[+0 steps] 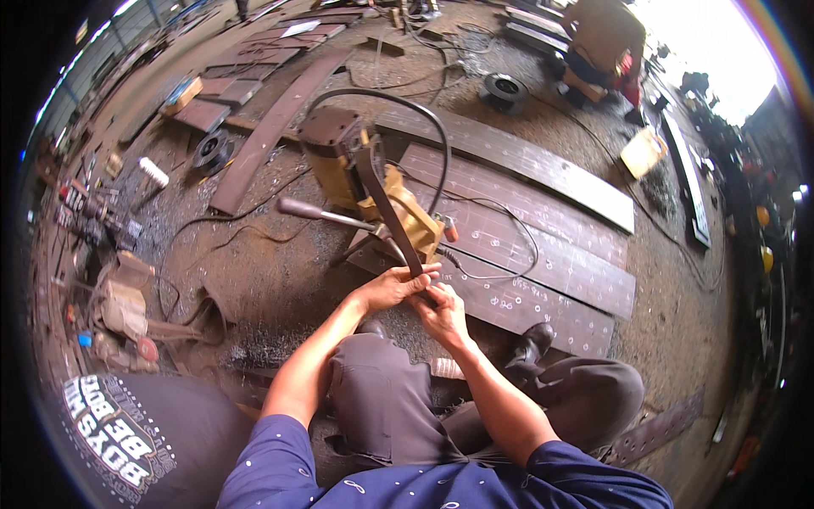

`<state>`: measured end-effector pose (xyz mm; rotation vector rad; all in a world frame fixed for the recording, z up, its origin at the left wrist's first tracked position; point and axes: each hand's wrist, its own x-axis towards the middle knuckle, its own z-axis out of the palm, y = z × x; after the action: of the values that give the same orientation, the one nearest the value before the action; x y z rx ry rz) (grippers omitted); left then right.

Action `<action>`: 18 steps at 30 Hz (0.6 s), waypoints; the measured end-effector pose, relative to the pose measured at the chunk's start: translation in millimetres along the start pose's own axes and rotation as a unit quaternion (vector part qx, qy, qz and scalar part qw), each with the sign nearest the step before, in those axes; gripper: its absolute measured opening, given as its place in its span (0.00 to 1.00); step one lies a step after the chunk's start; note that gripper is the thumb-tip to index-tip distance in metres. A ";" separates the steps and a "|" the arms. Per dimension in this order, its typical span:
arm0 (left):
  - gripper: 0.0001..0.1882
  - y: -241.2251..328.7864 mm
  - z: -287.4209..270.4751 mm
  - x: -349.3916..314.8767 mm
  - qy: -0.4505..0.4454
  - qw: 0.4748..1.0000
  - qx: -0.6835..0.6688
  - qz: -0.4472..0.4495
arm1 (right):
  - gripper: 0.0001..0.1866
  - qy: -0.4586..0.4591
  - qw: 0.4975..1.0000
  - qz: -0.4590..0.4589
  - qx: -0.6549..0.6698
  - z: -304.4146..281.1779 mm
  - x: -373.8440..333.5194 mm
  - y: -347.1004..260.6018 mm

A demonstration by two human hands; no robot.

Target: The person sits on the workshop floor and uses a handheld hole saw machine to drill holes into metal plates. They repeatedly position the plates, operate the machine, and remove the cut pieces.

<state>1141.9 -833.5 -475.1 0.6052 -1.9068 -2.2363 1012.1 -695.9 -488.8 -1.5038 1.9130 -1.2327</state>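
A yellow and dark magnetic drill (410, 208) stands on the marked steel plates in front of me, its long lever handle (310, 209) pointing left. From its upper part a dark strap (383, 204) runs down toward me and ends at my hands. My left hand (392, 287) is closed on the lower end of this strap. My right hand (444, 314) presses against the left one with its fingers curled; what they pinch is hidden. A black cable (445, 144) arches over the drill.
Flat steel plates (543, 246) with chalk marks and holes lie beyond my knees. Cable coils (504, 89) and loose cables cross the floor. A yellowish jerrycan (644, 153) stands at right. Another person (606, 42) crouches at the far right; a dark-shirted person (170, 433) is close on my left.
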 end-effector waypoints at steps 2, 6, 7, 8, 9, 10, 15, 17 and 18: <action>0.27 2.3 2.4 -14.7 0.018 1.000 0.001 0.009 | 0.15 0.017 0.999 -0.041 -0.004 0.6 -1.5 -3.8; 0.21 -4.3 -4.5 -49.9 0.080 0.989 0.015 0.123 | 0.29 0.002 0.992 -0.120 -0.032 -3.9 -7.2 -13.1; 0.21 -6.5 -8.8 -63.5 0.110 0.982 0.022 0.152 | 0.32 0.013 0.995 -0.098 -0.031 -2.8 -8.7 -7.5; 0.21 -15.0 -13.9 -80.8 0.152 0.980 0.051 0.120 | 0.32 -0.009 0.995 -0.072 -0.065 -4.0 -11.0 -3.0; 0.22 -23.8 -19.3 -100.4 0.191 0.974 0.081 0.086 | 0.28 -0.037 0.993 -0.020 -0.113 -2.1 -11.6 3.5; 0.24 -41.2 -17.6 -116.6 0.244 0.962 -0.011 0.124 | 0.27 -0.042 0.987 -0.010 -0.152 2.6 -13.0 12.2; 0.26 -133.0 -15.9 -190.4 0.439 0.898 -0.021 0.022 | 0.22 -0.043 0.962 0.010 -0.270 21.7 -11.6 13.2; 0.23 -153.7 -14.3 -201.6 0.449 0.883 -0.135 -0.023 | 0.22 -0.019 0.966 -0.032 -0.255 27.3 -15.1 26.4; 0.22 -164.2 -15.2 -200.4 0.447 0.877 -0.174 -0.020 | 0.23 -0.032 0.963 -0.017 -0.268 27.7 -14.5 29.0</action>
<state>1354.7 -744.6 -594.3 1.3093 -1.0051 -1.7343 1021.8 -692.4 -530.2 -1.8084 2.3009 -0.6856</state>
